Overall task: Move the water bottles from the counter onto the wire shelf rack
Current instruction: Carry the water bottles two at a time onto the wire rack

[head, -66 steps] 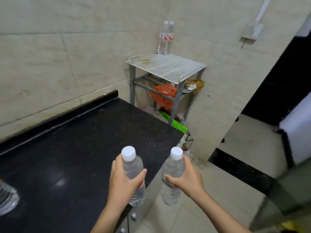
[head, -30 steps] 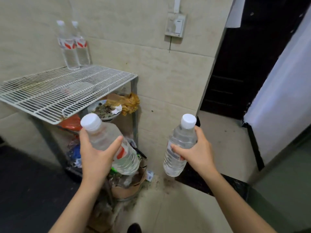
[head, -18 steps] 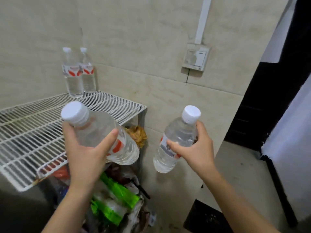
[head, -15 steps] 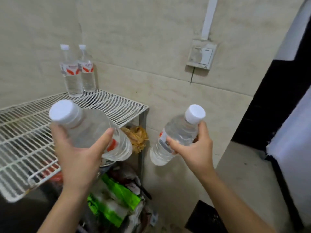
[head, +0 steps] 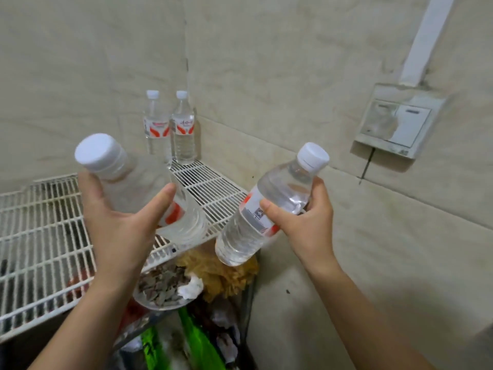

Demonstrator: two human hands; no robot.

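Right now two of the task's bottles are in the air, one in each hand. The left hand (head: pixel 120 225) holds a clear plastic water bottle with a white screw cap (head: pixel 149 193) tilted, cap toward the camera and base above the front right corner of the white wire shelf rack (head: pixel 40 236). Its fingers (head: pixel 160 201) are wrapped round the body, thumb lying across the red label. The right hand (head: pixel 306 225) grasps a second clear capped bottle (head: pixel 256 217), also slanted, cap up and to the right. That one's base hangs just past the rack's right edge, over the clutter below rather than over the wire. The fingers there curl round the upper body, thumb pressed on the label. Neither bottle touches the rack.

Two matching upright bottles (head: pixel 170 129) stand close side by side in the rack's back right corner, where the tiled walls meet. I'd count those as delivered, so the job looks partly done. What's left for this pair is to stand each upright on the wire and let go. Whether more wait on the bench can't be told; it's out of view.

Under the top shelf sit a shallow bowl of dried leaves (head: pixel 162 289), a crumpled yellow-brown bag (head: pixel 221 271) and a bright green packet (head: pixel 157 345). A grimy white wall switch (head: pixel 394 124) hangs on the right wall.
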